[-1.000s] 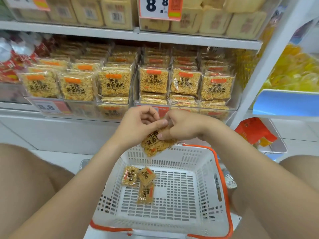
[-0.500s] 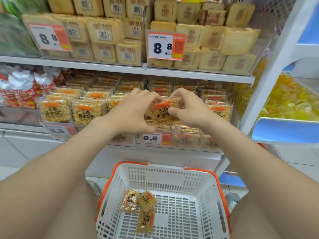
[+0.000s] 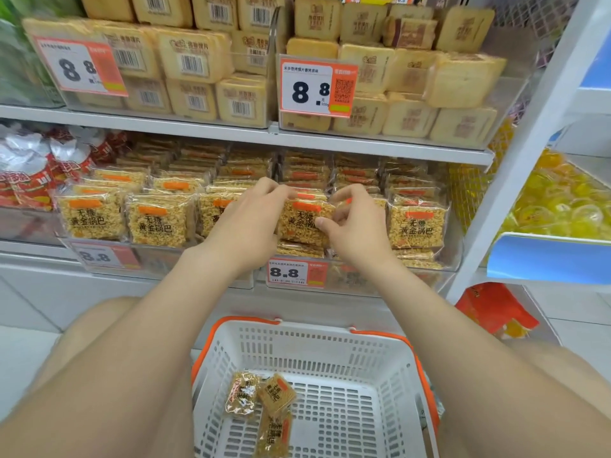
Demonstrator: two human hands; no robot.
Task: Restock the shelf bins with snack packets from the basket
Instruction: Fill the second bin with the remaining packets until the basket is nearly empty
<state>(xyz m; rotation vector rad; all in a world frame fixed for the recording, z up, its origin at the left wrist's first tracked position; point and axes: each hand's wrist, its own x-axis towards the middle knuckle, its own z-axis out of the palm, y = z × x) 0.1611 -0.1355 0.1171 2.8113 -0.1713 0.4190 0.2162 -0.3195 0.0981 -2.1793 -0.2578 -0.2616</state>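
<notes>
Together, left hand (image 3: pixel 243 223) and right hand (image 3: pixel 358 231) pinch the snack packet (image 3: pixel 301 223) by its edges at the bin (image 3: pixel 367 280).

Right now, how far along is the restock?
Done: the bins already look well stocked. In hand: left hand and right hand hold one packet at the front of one bin. Left: three packets lie in the basket.
</notes>
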